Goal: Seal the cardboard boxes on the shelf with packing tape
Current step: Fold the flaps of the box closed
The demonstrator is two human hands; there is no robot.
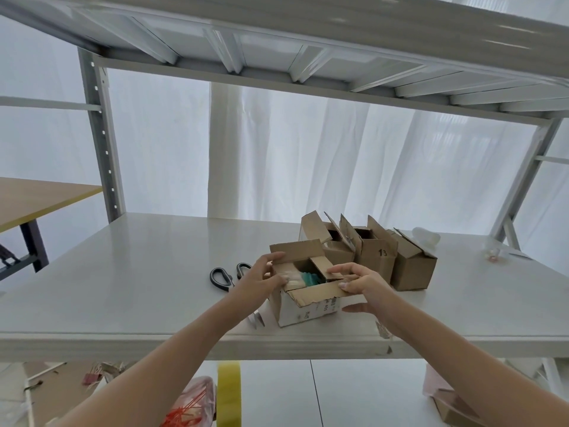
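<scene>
I see matt brown cardboard on the centre box [314, 293], its flap edge torn rough; the shelf [138, 272] looks glossy and smooth.

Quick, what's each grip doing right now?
Left grip: open, straight fingers pressing a flap of the near box.
Right grip: holding that box's front flap, thumb on top, fingers under.
</scene>
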